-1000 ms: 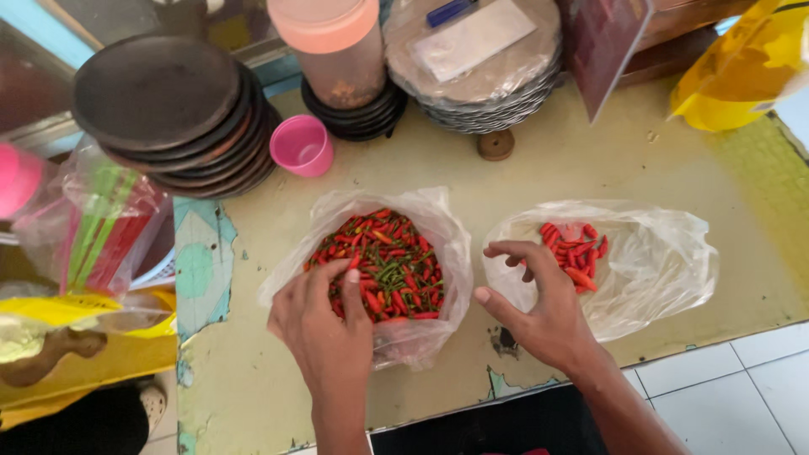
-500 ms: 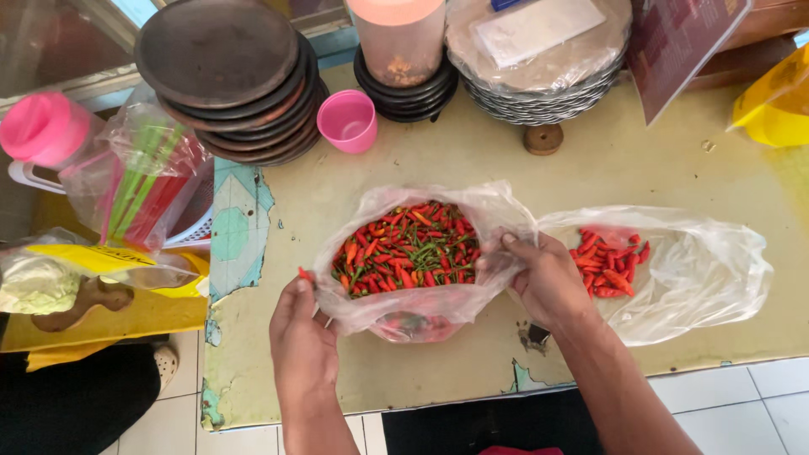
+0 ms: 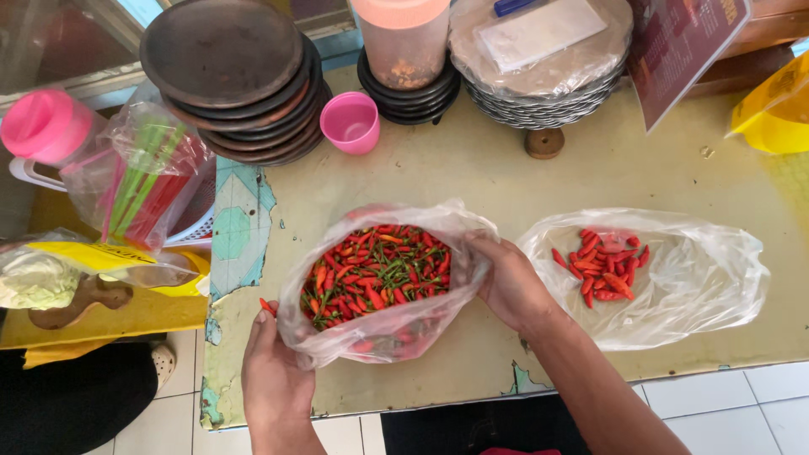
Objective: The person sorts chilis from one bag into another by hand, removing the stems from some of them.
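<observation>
Hands frame a clear plastic bag of chillies (image 3: 379, 282) that sits near the front edge of the worn, pale yellow bench (image 3: 472, 181). The left hand (image 3: 274, 371) presses against the bag's near left side, its grip curled onto the plastic, with one red chilli (image 3: 267, 307) lying loose just beside the fingertips. The right hand (image 3: 510, 282) has the bag's right rim pinched in a closed grip, pulling the mouth wide so the red and green chillies inside show. To the right, just beside that hand, lies a second clear bag (image 3: 674, 278) holding a smaller heap of red chillies (image 3: 602, 265), its mouth spread flat on the bench. Behind the bags stand a small pink cup (image 3: 350, 122), a stack of dark round plates (image 3: 227, 76), a jar with a peach lid (image 3: 404, 42) on a pile of dark saucers, and a stack of plates wrapped in plastic (image 3: 539, 59). At the left, a bag of coloured straws (image 3: 139, 181) leans beside a pink-lidded jug (image 3: 42, 126).
</observation>
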